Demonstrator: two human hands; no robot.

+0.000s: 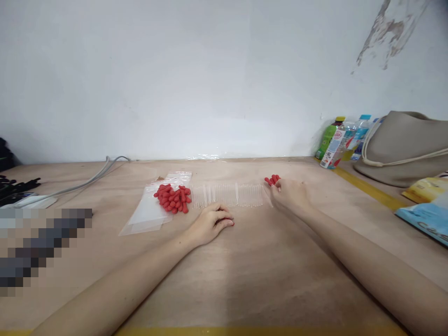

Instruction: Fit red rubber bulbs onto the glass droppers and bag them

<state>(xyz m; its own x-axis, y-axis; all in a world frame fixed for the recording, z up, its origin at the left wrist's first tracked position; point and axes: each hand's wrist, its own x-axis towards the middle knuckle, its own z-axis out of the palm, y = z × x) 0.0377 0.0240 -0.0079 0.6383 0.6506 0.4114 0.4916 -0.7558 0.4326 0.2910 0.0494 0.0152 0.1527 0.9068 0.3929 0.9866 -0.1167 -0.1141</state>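
Heap of red pieces (171,199) sits toward the worktop's (252,280) back edge, left of clear strips (224,195), most seemingly unhandled; small red cluster (272,179) by the bunched right hand (290,192); left hand (211,222) curls; both grips unclear

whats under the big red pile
Plastic bags stick out from under the red pile, to its left, behind and in front; the part directly beneath is covered.

Bright light, soft shadows.
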